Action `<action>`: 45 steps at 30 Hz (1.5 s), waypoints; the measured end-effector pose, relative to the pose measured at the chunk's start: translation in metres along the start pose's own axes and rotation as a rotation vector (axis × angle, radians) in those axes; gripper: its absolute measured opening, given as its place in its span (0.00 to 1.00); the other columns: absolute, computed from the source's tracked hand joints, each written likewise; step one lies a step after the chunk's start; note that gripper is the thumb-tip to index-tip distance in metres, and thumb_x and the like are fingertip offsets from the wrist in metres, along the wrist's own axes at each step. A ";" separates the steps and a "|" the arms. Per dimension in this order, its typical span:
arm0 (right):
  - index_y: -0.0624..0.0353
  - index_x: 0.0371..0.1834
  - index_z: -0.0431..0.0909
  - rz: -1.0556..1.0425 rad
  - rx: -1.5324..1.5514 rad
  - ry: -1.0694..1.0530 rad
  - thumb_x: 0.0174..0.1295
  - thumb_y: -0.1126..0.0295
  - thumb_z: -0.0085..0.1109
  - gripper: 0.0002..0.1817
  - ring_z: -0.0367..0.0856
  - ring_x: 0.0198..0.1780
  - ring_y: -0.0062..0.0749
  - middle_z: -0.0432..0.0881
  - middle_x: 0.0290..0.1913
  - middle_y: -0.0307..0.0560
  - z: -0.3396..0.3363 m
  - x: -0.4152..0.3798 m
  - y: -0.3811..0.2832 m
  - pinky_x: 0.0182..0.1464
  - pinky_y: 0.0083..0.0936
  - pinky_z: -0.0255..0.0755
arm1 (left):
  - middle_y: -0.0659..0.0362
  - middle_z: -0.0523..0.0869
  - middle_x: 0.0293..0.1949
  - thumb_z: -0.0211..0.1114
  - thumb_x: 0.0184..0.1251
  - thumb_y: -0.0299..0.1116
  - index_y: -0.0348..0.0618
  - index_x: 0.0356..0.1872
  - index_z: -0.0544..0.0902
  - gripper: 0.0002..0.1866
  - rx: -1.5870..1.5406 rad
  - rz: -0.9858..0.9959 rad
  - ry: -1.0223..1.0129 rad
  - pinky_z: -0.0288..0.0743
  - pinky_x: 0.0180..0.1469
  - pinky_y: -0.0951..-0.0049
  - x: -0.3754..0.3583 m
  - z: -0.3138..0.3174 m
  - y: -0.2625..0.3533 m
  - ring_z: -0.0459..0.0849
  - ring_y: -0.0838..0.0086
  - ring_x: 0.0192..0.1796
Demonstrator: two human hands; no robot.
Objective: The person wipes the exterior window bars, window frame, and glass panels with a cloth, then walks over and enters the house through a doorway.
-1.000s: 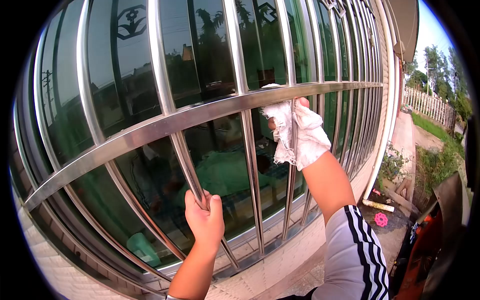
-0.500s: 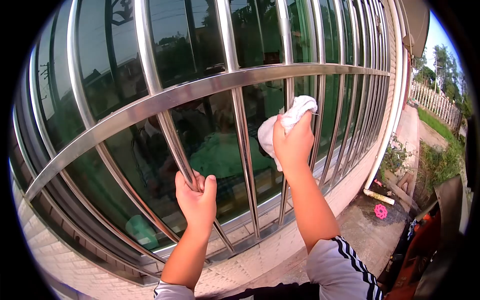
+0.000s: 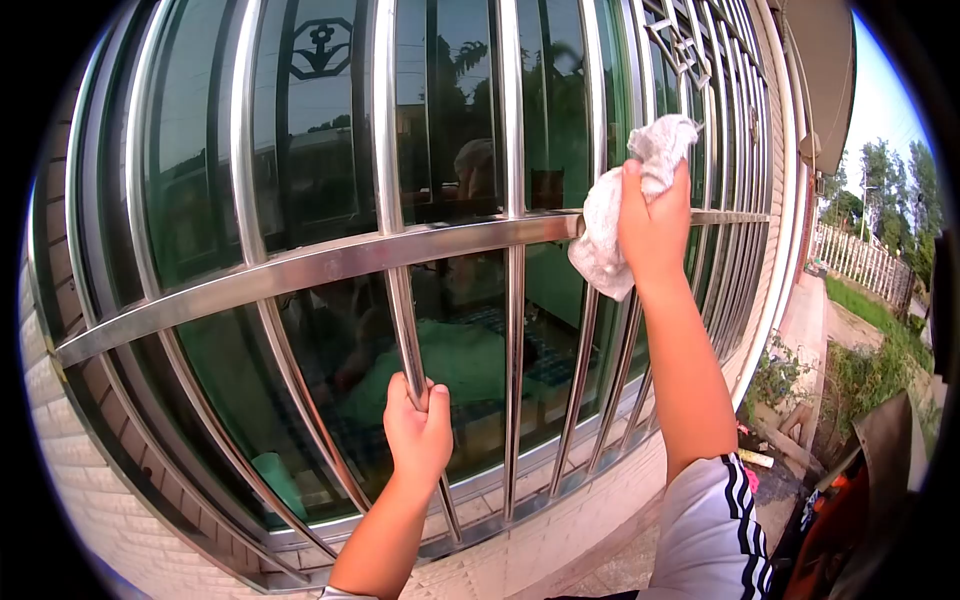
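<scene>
My left hand is wrapped around a shiny vertical metal bar of the window grille, below the crossbar. Up and to the right, my right hand grips a crumpled white cloth, its loose end hanging on the left and a bunched part sticking out above the fist. The cloth overlaps the right part of the horizontal crossbar; whether it presses on the metal is hidden by the hand. Behind the bars is dark green window glass with reflections.
Pale wall tiles run below and left of the grille. A white pipe goes down the wall at right. Beyond are a white fence, grass and plants. A dark red object stands at lower right.
My right hand and the cloth have moved up and right, from below the crossbar to its level. My left hand still holds its bar. The view has shifted.
</scene>
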State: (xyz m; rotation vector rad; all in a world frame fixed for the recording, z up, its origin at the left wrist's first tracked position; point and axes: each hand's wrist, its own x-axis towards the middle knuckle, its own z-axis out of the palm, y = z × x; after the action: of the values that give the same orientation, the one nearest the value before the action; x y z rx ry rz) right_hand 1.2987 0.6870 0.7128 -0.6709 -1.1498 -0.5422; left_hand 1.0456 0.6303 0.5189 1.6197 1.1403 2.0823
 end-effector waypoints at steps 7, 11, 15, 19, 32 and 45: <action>0.66 0.68 0.66 0.133 0.367 -0.354 0.63 0.62 0.60 0.32 0.71 0.67 0.47 0.72 0.66 0.57 0.043 0.027 0.017 0.67 0.34 0.63 | 0.66 0.67 0.20 0.60 0.65 0.25 0.41 0.33 0.71 0.06 -0.012 -0.013 0.026 0.63 0.30 0.78 0.002 0.005 0.004 0.64 0.82 0.25; 0.65 0.61 0.73 -0.124 0.256 -0.217 0.60 0.66 0.61 0.26 0.73 0.63 0.51 0.73 0.65 0.54 0.011 -0.032 0.016 0.67 0.38 0.63 | 0.67 0.66 0.20 0.60 0.65 0.25 0.41 0.33 0.71 0.06 -0.065 -0.033 0.009 0.62 0.29 0.79 0.003 0.006 -0.001 0.64 0.83 0.25; 0.59 0.57 0.75 -0.343 -0.051 -0.146 0.46 0.72 0.65 0.29 0.70 0.59 0.58 0.73 0.62 0.52 0.007 -0.073 -0.035 0.63 0.47 0.64 | 0.70 0.65 0.23 0.58 0.66 0.22 0.41 0.35 0.71 0.04 -0.168 -0.032 0.007 0.57 0.29 0.82 0.002 0.007 -0.003 0.60 0.88 0.25; 0.61 0.59 0.73 -0.173 -0.295 0.069 0.50 0.72 0.64 0.29 0.68 0.62 0.57 0.73 0.62 0.54 0.005 -0.057 0.027 0.65 0.46 0.63 | 0.70 0.64 0.24 0.57 0.66 0.23 0.42 0.37 0.71 0.04 -0.188 -0.039 -0.054 0.55 0.27 0.83 0.003 0.001 -0.007 0.60 0.87 0.25; 0.64 0.43 0.80 -0.050 -0.070 0.192 0.55 0.66 0.65 0.16 0.77 0.51 0.55 0.82 0.46 0.56 -0.007 -0.018 0.107 0.58 0.41 0.69 | 0.43 0.59 0.70 0.58 0.64 0.37 0.35 0.68 0.60 0.33 0.091 0.881 0.103 0.52 0.71 0.59 -0.038 0.032 -0.011 0.61 0.57 0.71; 0.58 0.50 0.77 -0.302 -0.073 0.083 0.45 0.78 0.59 0.23 0.75 0.56 0.52 0.79 0.53 0.52 -0.058 0.022 0.244 0.60 0.40 0.68 | 0.39 0.59 0.71 0.63 0.49 0.31 0.35 0.67 0.64 0.39 0.489 0.691 -0.181 0.47 0.74 0.50 -0.026 0.173 0.056 0.57 0.47 0.73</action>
State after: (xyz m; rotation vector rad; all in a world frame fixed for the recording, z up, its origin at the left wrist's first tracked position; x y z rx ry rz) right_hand 1.5126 0.8115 0.6696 -0.5339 -1.1638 -0.8639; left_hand 1.2250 0.6491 0.5521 2.6883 1.2044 2.0332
